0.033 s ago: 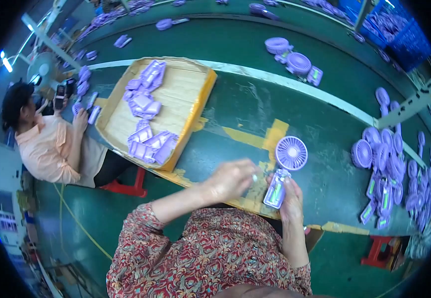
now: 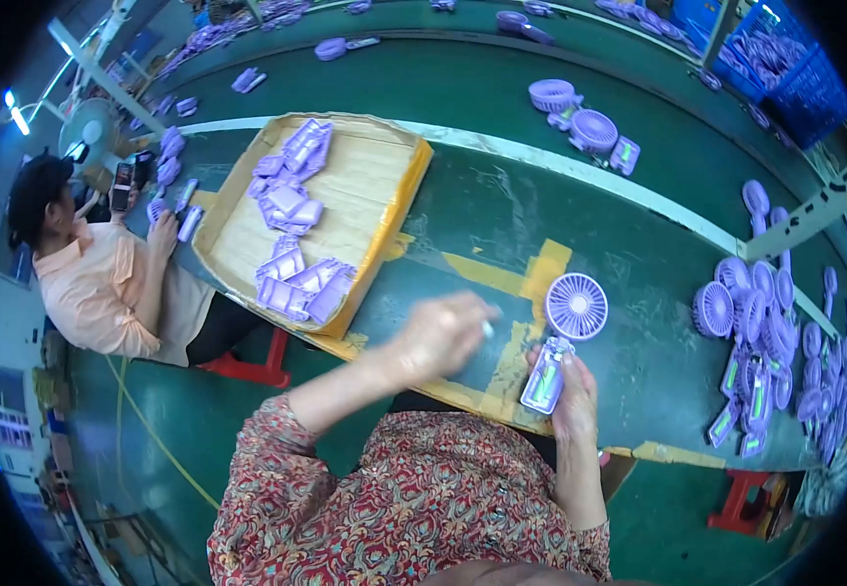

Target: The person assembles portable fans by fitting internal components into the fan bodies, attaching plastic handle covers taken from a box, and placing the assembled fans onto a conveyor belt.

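Observation:
My right hand (image 2: 572, 396) grips the handle of a purple hand-held fan (image 2: 576, 307), which lies on the green table (image 2: 462, 225) with its round head pointing away from me. The handle's open side shows a pale insert. My left hand (image 2: 441, 337) hovers just left of the fan, blurred, its fingers pinched on a small white piece (image 2: 488, 330). Yellow tape strips (image 2: 540, 269) run under both hands.
A shallow cardboard tray (image 2: 374, 195) with several purple parts lies to the left. A heap of purple fans (image 2: 760, 332) fills the right edge. More fans (image 2: 589, 127) lie on the far belt. A co-worker (image 2: 101, 283) sits at the left; red stools (image 2: 247, 366) stand below.

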### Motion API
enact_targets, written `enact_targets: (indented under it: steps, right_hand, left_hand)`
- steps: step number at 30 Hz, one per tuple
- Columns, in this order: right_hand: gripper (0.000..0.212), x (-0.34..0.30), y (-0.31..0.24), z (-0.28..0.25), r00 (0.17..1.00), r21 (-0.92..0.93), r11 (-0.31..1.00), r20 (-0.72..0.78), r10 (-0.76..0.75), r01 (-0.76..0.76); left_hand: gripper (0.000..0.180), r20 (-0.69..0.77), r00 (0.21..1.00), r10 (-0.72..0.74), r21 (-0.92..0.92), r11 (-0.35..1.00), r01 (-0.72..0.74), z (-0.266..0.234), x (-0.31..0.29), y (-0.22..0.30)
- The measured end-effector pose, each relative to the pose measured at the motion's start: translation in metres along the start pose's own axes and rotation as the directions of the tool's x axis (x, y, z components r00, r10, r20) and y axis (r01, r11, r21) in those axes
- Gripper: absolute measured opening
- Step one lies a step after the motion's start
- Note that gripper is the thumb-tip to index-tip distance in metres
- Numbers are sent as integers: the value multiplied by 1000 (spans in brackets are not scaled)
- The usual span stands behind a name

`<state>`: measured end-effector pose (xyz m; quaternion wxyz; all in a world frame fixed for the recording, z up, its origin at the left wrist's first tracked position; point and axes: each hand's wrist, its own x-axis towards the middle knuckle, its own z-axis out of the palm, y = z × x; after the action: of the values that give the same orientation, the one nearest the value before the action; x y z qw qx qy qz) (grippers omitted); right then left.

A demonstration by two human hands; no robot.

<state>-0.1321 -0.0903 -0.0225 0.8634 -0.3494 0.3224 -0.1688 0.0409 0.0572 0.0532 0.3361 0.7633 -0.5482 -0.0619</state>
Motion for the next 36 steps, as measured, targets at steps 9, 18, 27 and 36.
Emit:
enact_targets:
  steps: [9,18,27,36]
  right_hand:
    - [31,1,4,1,999,-31,999,35,-35,36]
    - [32,2,0,4,999,-41,999,43,-31,32]
    - [32,0,-3,7,999,-34,999,43,-11,13]
    - [31,0,-5,8,998,-14,1000,63,-9,10]
  left_hand:
    - [61,-337,698,-632,669,361,650,-145,-11,-165]
    - [81,-128,706,-696,-124,718,685,-155,-38,-193]
    - [95,267,571,-776,547,610,573,-162,-78,-105]
    - [27,-263,867,-424,496,711,498,-130,-50,-144]
